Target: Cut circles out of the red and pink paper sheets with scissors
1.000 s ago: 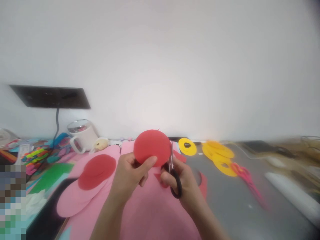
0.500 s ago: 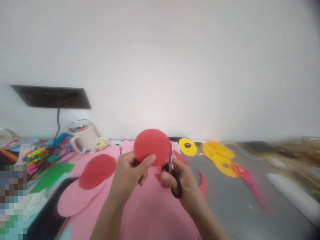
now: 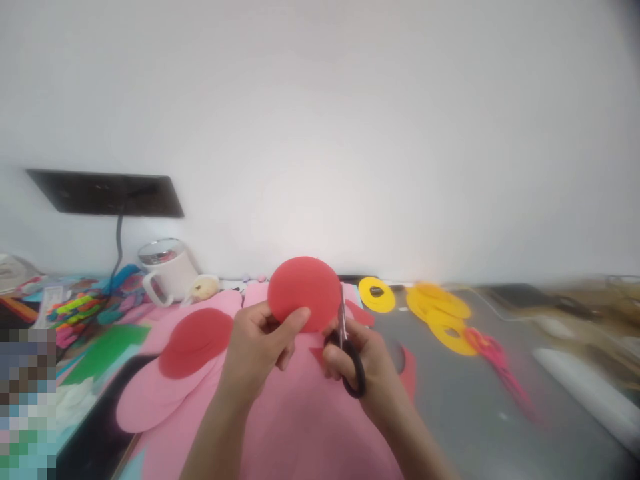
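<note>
A red paper circle (image 3: 304,290) is pinched between the thumb and fingers of my left hand (image 3: 263,343), raised above a pink sheet (image 3: 295,413). My right hand (image 3: 367,357) is wrapped round a pair of scissors (image 3: 356,370) with black handles. Their blades point upward along the circle's right edge. Red paper scraps (image 3: 407,373) lie behind and beside my right hand. To the left, overlapping red circles (image 3: 203,337) rest on larger pink circles (image 3: 155,397).
Yellow paper rings (image 3: 443,310) and pink scissors (image 3: 500,370) lie on the grey surface at right. A white mug (image 3: 173,277) stands at back left, near a green sheet (image 3: 105,353) and colourful clutter. A dark panel (image 3: 107,193) with a cable is on the wall.
The view has shifted very slightly. Both hands, the red circle and the scissors keep almost the same position.
</note>
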Available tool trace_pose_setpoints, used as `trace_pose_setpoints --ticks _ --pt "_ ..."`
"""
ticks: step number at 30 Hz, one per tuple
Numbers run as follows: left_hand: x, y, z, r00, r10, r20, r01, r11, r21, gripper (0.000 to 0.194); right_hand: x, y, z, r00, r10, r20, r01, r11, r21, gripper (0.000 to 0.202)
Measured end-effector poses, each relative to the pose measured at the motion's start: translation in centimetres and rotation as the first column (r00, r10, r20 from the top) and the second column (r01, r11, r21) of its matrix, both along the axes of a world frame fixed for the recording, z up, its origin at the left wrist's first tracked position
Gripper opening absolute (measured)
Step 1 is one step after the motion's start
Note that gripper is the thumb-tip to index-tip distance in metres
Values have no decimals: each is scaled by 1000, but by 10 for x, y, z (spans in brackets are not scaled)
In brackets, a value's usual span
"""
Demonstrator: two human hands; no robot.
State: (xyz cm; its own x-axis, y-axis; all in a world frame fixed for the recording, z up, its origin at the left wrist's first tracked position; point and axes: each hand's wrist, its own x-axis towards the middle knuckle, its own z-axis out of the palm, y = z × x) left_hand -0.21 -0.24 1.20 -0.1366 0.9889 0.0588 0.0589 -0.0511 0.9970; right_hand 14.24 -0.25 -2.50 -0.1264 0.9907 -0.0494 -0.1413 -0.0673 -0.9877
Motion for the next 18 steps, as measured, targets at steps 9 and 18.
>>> trace_pose_setpoints --ticks 9,18 --pt "-2 -2 0 999 -35 -24 36 999 21 36 2 2 -4 999 52 -7 -52 997 59 20" --pt "-4 -2 0 997 -60 -57 61 998 10 35 4 3 -9 998 56 -8 -54 990 129 19"
